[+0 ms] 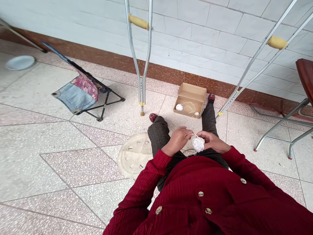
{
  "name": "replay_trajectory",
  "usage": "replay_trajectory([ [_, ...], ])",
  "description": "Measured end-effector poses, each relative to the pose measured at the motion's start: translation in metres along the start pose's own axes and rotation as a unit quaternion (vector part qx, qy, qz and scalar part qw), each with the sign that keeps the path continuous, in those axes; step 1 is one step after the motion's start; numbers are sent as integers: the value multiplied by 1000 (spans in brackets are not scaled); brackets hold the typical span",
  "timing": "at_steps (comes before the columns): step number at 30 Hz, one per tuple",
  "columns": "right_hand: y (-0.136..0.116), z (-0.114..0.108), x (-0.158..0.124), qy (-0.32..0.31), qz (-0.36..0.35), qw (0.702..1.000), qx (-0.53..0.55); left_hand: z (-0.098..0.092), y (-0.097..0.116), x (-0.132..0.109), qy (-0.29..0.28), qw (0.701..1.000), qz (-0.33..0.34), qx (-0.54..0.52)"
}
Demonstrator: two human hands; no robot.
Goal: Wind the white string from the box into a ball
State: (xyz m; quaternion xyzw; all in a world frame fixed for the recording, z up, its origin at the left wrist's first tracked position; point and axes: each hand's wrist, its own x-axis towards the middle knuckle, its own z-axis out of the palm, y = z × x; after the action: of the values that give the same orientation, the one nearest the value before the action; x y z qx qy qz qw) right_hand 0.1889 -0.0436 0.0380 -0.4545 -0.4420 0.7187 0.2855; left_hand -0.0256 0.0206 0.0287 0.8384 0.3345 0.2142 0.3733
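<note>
My right hand [213,142] grips a small ball of white yarn [198,144] from its right side, above my lap. A strand runs from the ball to my left hand [180,139], whose fingers are pinched together on it just left of the ball. Beyond my knees, an open cardboard box [191,94] sits on the floor near the wall. Inside it lie a larger white yarn ball [179,107] at the left and a smaller white piece [197,114] at the right, with loose yarn looping between them. Thin yarn trails over the box's front edge towards my hands.
Two metal crutches with yellow grips lean on the tiled wall, one left [141,88] and one right [249,71]. A folding chair [78,94] stands at the left, a metal-legged chair [286,120] at the right. A round cream stool top [133,156] lies beside my left leg.
</note>
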Motion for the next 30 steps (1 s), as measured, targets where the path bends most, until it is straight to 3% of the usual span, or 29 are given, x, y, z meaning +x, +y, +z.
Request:
replay_trajectory([
  [4, -30, 4, -15, 32, -21, 993, 112, 13, -3, -2, 11, 993, -62, -104],
  [9, -55, -5, -5, 145, -115, 974, 132, 39, 3, -20, -46, 983, -101, -144],
  [13, -41, -24, 26, 265, -125, 954, 57, 39, 15, -35, -82, 987, -77, -113],
  [16, -9, -32, 43, 311, -126, 935, -113, 27, 24, -41, -85, 993, -55, -56],
  [19, 25, -25, 43, 266, -86, 925, -259, 13, 23, -42, -62, 997, -36, -42],
  [21, 38, -11, 36, 170, -63, 949, -257, 6, 15, -41, -18, 999, -45, -23],
  [24, 38, 10, 23, 11, -12, 996, -92, -1, 2, -35, 10, 999, -51, 13],
  [26, 26, 18, 15, -54, 2, 998, 23, -3, -2, -27, -8, 999, -45, 10],
  [28, 12, 19, 9, -47, 8, 993, 111, -1, -2, -18, -15, 998, -54, -4],
  [30, 0, 15, 5, -2, 21, 980, 197, 4, -2, -11, -6, 997, -81, -12],
])
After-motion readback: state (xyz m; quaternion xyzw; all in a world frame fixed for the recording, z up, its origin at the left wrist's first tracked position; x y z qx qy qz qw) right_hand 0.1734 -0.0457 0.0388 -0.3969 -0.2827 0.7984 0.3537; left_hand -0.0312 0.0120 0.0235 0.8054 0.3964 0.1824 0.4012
